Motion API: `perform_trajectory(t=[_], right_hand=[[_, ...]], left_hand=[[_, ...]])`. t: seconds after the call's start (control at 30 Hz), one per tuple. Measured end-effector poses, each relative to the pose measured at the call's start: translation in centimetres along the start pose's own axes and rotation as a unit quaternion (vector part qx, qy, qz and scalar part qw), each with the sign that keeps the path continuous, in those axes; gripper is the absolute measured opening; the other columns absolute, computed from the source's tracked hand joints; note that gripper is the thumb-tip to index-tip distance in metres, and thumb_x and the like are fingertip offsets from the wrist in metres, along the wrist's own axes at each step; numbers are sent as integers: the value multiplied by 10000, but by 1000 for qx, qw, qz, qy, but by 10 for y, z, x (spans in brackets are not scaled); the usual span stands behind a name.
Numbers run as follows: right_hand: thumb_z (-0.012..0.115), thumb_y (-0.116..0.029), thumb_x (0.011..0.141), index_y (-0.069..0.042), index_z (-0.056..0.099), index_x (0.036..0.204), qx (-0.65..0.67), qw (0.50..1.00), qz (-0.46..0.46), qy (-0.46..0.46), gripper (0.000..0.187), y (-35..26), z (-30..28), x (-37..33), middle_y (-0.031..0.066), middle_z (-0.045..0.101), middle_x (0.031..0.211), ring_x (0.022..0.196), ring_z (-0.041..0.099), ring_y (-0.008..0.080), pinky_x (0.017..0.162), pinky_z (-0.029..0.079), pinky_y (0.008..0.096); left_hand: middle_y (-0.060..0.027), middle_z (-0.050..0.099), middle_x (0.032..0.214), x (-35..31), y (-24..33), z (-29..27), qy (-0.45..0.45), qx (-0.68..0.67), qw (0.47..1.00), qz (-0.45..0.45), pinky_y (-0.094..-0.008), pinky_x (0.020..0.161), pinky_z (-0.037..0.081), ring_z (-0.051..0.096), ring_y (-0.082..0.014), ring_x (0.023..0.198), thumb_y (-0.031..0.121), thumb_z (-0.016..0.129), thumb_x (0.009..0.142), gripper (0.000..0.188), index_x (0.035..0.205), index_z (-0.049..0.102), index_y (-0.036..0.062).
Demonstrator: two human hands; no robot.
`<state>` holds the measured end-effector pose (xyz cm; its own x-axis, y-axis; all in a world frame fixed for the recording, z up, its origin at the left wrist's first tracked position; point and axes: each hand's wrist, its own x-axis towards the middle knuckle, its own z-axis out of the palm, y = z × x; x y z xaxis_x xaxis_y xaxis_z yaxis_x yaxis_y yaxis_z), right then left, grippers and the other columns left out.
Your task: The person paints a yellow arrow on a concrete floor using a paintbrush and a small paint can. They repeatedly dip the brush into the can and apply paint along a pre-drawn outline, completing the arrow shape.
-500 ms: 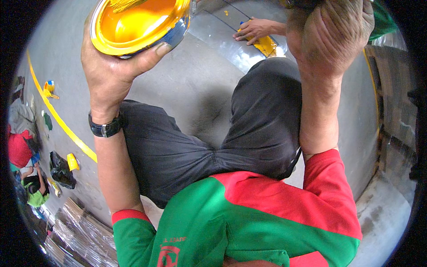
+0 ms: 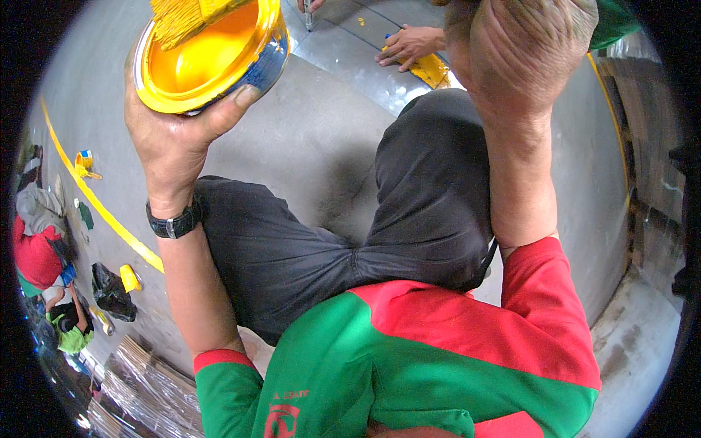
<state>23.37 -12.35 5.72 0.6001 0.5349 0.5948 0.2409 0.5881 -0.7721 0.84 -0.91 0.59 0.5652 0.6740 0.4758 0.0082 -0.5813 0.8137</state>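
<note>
The open paint can point(image 2: 266, 67), blue outside and yellow within, is at the far left, tilted, in the person's left hand point(image 2: 174, 130), which curves around it, thumb along its side. Yellow-coated brush bristles point(image 2: 182, 23) show over its mouth. The right hand point(image 2: 526, 55), raised at the far right, has its fingers hidden; how far it is open and whether it holds anything, I cannot tell. Between them, at the far side, a co-worker's hand point(image 2: 413, 45) rests on a yellow-coated object point(image 2: 432, 71). Left on the floor point(image 2: 292, 131), a yellow cup point(image 2: 130, 278) is just beside a black bag point(image 2: 113, 296).
</note>
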Motion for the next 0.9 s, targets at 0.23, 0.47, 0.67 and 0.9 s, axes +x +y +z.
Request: perform_trajectory(t=[0.23,0.47,0.67,0.9], right_hand=[[684,-253,966,-35,656,1115,-5,1000,7,7,266,0,-5,-2,67,703,968,710,658,99,542,518,168],[674,-241,974,-32,656,1098,-6,1000,13,9,244,1,-7,-3,56,694,964,710,640,89,546,506,169],[665,-231,980,-29,657,1084,-10,1000,16,12,227,1,-8,-3,47,686,960,710,626,80,550,496,170],[655,-219,988,-26,657,1068,-14,1000,17,17,209,3,-7,-1,37,677,956,710,609,70,554,485,172]], left_hand=[[-102,684,1175,1,1,-3,-10,-10,999,-29,-333,977,525,670,-194,1064,104,950,616,803,1295,538,-15],[-95,650,1229,-2,2,-3,-14,13,999,-29,-343,1011,476,628,-196,1110,104,903,671,760,1318,518,4],[-102,680,1181,-1,-1,-4,4,-15,999,-48,-337,982,527,666,-191,1071,109,955,615,812,1298,534,-18],[-104,677,1184,1,-1,-3,1,11,1000,-27,-339,985,524,663,-192,1075,118,960,608,842,1314,521,-19]])
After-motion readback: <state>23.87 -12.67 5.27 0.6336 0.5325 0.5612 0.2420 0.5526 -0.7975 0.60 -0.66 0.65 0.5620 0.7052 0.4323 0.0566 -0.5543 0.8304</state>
